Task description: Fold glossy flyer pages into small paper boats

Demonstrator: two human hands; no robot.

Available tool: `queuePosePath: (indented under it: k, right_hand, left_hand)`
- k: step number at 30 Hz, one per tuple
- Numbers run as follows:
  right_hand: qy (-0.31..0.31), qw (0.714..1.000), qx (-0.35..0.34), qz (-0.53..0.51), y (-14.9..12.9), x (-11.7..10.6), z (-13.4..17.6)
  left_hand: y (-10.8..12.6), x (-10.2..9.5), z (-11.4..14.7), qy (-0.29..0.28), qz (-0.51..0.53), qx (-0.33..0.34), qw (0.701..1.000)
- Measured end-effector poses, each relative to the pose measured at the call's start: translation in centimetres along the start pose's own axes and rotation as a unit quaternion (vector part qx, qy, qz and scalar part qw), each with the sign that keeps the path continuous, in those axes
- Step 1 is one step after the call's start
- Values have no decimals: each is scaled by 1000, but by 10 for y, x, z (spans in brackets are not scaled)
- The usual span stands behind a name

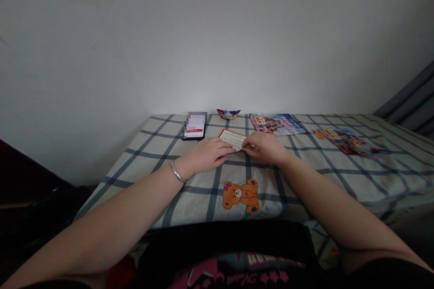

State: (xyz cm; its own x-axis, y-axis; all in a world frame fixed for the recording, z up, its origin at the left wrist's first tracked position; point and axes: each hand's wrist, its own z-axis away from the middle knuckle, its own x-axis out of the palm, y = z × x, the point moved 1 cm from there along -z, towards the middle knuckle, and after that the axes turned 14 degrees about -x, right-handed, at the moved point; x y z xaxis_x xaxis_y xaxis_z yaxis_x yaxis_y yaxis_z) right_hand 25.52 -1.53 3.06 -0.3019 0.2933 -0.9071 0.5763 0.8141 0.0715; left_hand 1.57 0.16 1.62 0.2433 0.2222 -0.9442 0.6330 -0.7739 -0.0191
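The left hand (208,151) lies open on the left side of the card (233,138) and the right hand (266,147) pinches its right side, so a hard tug might bend it.

"Where were the arms?"

"Both reached forward and slanted in to the middle. The left arm (122,216) and the right arm (330,203) made a shape like a tent."

"What did the left hand (207,154) look like?"

"It was nearly flat, palm down. Its fingers (222,145) pointed toward the right hand (263,146)."

"And how was that one?"

"It was more curled up. Its back faced up, and its fingertips were bent close together in a pinch."

"Were the hands close?"

"Yes, just beside each other, with a little gap."
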Motion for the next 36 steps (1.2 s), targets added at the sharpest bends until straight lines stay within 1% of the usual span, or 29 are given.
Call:
queuePosePath:
  k: [3, 6, 11, 14, 19, 25, 29, 32, 36]
  right_hand:
    - [-20, 999, -12, -22, 7, 2, 2]
    - [-18, 998, -35, -47, 19, 4, 7]
    - [31, 991, -63, -111, 36, 7, 15]
    - [43, 983, -80, -158, 37, 6, 14]
    - [15, 964, -118, -240, 24, 0, 10]
    - [-27, 950, -72, -302, 12, -6, 9]
    - [-58, 938, -59, -337, 11, -6, 10]
    - [-61, 932, -44, -355, 13, -6, 11]
    - [-52, 939, 27, -339, 14, -4, 11]
  left_hand:
    - [-2, 0, 1, -15, 7, 22, 1000]
    - [-4, -2, 3, -19, 13, 24, 999]
    - [-4, -4, 3, -15, 34, 24, 999]
    - [-4, -2, 3, -9, 37, 11, 999]
    - [-6, 4, 3, 5, 20, -44, 999]
    - [-6, 3, 3, 23, 10, -78, 997]
    - [-2, 0, 2, 17, 15, -100, 995]
    - [-3, 1, 1, 14, 18, -109, 994]
    - [-6, 5, 0, 17, 47, -106, 993]
